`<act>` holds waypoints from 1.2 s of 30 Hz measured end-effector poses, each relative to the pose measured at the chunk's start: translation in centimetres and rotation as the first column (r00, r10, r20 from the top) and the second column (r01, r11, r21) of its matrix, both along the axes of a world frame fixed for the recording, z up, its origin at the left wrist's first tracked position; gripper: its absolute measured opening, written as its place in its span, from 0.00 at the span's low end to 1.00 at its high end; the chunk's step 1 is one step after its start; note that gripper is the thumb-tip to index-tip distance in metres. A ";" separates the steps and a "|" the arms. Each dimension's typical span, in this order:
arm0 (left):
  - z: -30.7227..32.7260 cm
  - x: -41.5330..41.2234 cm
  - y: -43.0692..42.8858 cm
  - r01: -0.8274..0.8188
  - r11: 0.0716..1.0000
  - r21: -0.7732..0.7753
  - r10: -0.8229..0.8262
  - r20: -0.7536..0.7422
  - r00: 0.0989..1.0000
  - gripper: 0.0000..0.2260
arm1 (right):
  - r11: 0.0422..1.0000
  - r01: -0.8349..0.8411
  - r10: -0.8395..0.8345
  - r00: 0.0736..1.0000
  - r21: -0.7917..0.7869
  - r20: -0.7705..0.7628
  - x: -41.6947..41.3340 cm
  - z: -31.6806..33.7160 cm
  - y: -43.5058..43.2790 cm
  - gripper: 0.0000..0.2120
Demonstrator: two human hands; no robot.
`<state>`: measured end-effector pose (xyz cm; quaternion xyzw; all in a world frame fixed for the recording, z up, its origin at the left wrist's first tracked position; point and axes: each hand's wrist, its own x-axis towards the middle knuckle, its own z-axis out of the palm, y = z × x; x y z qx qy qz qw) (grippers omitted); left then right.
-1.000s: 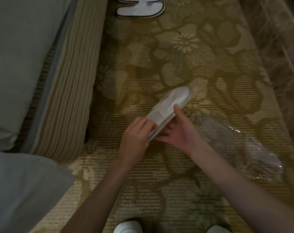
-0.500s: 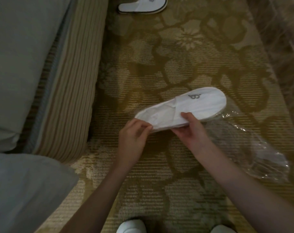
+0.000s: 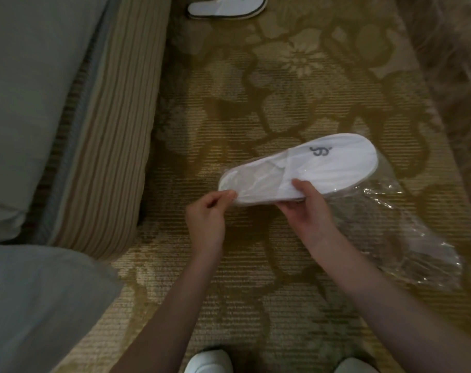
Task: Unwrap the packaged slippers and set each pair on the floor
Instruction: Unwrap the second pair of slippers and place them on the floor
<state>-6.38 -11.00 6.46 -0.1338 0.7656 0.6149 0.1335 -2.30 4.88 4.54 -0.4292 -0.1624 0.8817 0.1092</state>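
Observation:
A white slipper pack (image 3: pixel 323 168) in clear film, with a grey logo on the toe, is held flat above the carpet. My right hand (image 3: pixel 305 208) grips its near edge at the middle, thumb on top. My left hand (image 3: pixel 210 215) pinches the film at the heel end. An empty clear plastic wrapper (image 3: pixel 406 238) lies on the carpet to the right, partly under the pack. An unwrapped white slipper (image 3: pixel 226 6) lies on the floor at the top edge, cut off by the frame.
A striped bed base (image 3: pixel 113 135) with a grey mattress runs along the left. Patterned gold carpet (image 3: pixel 283 90) covers the floor. Two white slipper toes (image 3: pixel 208 363) on my feet show at the bottom edge. A marble strip (image 3: pixel 455 63) borders the right.
The slipper pack has turned from edge-on to flat, with the logo facing up. My left hand has shifted to the heel end and my right hand to the middle of the near edge.

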 end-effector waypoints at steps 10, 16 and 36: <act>0.4 0.0 0.7 -0.356 0.888 0.291 0.305 0.204 0.930 0.04 | 0.998 0.044 -0.044 0.999 0.048 0.007 0.2 0.3 0.4 0.25; 0.7 -0.7 -0.5 -0.476 0.780 0.406 0.336 0.369 0.867 0.04 | 0.993 0.114 -0.114 0.993 0.030 0.027 0.7 -0.1 1.7 0.22; -0.2 -2.1 -0.8 -0.328 0.753 0.570 0.103 0.391 0.915 0.20 | 0.967 -0.010 0.008 1.000 0.253 0.012 -0.2 1.2 1.7 0.24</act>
